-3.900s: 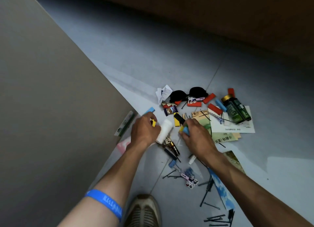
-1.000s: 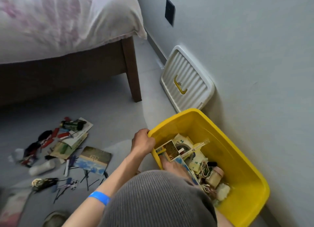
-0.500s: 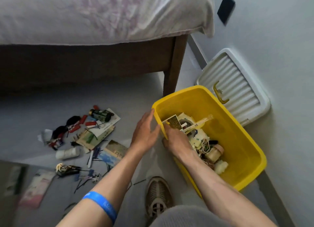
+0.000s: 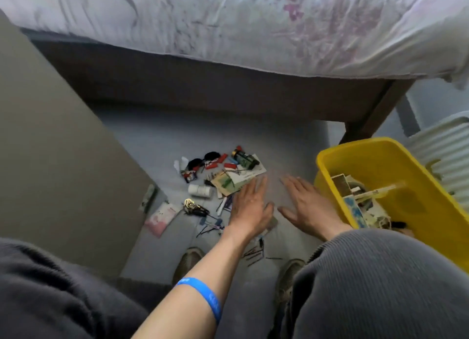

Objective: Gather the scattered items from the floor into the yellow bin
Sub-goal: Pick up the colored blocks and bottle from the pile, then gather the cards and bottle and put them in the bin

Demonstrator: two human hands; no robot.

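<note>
Hands: left hand (image 4: 250, 206) and right hand (image 4: 308, 206) both empty, fingers straight and spread, side by side above the floor.
Yellow bin (image 4: 431, 227): just right of the right hand, partly filled.
Scattered items (image 4: 218, 184): on the floor, ahead-left of the hands, before the bed (image 4: 228, 21).

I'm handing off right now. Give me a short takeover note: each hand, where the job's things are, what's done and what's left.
Left hand: open, fingers straight, holding nothing, above the floor clutter.
Right hand: open, empty, between the clutter and the yellow plastic bin.
Bin: on the floor at the right, already holding cards and small items.
Done: part of the clutter is binned.
Left on the floor: white cylindrical bottle, dark green bottle with gold cap, paper cards, red flat pieces, pink packet, black hairpins near the shoes.
</note>
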